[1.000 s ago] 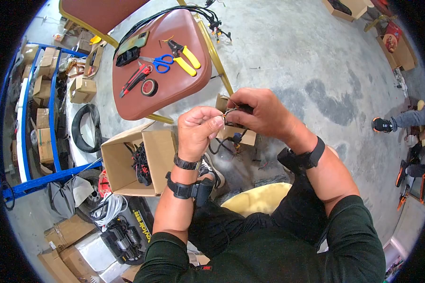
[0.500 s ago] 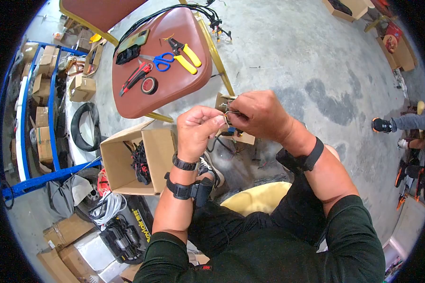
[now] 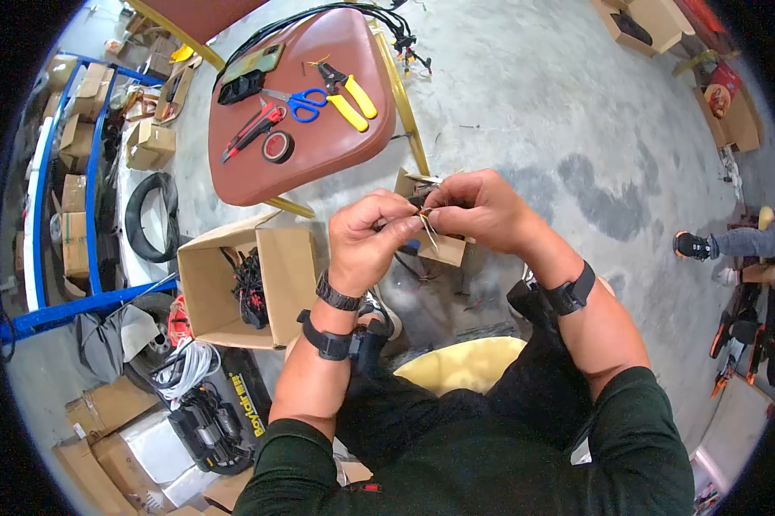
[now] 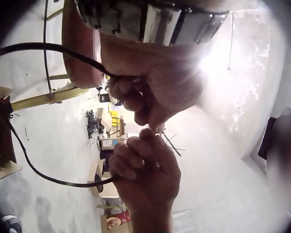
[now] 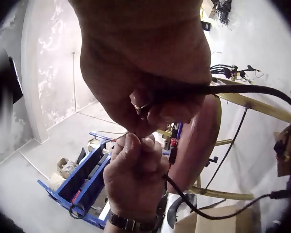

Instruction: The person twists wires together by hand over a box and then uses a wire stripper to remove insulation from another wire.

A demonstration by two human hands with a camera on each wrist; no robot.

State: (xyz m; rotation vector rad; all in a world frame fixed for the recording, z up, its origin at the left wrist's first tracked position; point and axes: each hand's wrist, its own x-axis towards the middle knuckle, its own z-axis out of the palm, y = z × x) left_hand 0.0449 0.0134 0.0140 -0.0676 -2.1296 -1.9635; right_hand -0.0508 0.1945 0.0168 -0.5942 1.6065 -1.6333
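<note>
The left hand (image 3: pixel 366 236) and right hand (image 3: pixel 482 211) meet fingertip to fingertip above the floor, in front of the person. Between them they pinch thin wires (image 3: pixel 430 230), whose pale loose ends fan out below the fingertips. In the left wrist view, one black cable (image 4: pixel 48 46) runs into the curled fingers of the left hand. Another black cable (image 4: pixel 58 182) leads into the right hand. The right wrist view has the left hand (image 5: pixel 133 174) below the right one, thumb against forefinger. Fingers hide the spot where the wires meet.
A red-brown chair (image 3: pixel 250 185) holds yellow-handled wire strippers (image 3: pixel 350 103), blue scissors (image 3: pixel 306 105), a red utility knife (image 3: pixel 254 131), a tape roll (image 3: pixel 277 147) and a phone (image 3: pixel 263 60). Beside the legs stands a cardboard box (image 3: pixel 289 284) with dark cables; a smaller box (image 3: pixel 443 249) sits below the hands.
The right hand's fingers have shifted and turned against the left fingertips. Pale wire ends now stick out below the fingers. The head view has shifted slightly.
</note>
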